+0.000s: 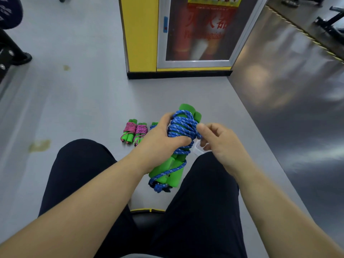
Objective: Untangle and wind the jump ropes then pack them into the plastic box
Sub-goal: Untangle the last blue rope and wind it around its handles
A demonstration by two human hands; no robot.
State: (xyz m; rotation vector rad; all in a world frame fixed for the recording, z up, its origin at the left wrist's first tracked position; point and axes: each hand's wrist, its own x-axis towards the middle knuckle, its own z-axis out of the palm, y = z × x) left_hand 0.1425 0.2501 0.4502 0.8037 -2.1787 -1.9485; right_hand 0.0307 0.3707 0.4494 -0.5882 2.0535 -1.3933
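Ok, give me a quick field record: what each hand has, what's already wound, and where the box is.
left hand: grips the blue jump rope bundle
right hand: pinches a strand at the bundle's side
green foam handles: wrapped in the blue rope, tail hanging at the lower end
pink jump ropes: two, wound, side by side on the floor
second blue bundle: mostly hidden behind the left hand
plastic box: clear, only a corner shows under the right hand

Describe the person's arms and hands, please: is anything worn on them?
The left forearm and right forearm are bare, with no sleeve in view. The left hand and right hand carry no glove, ring, watch or bracelet that I can see.
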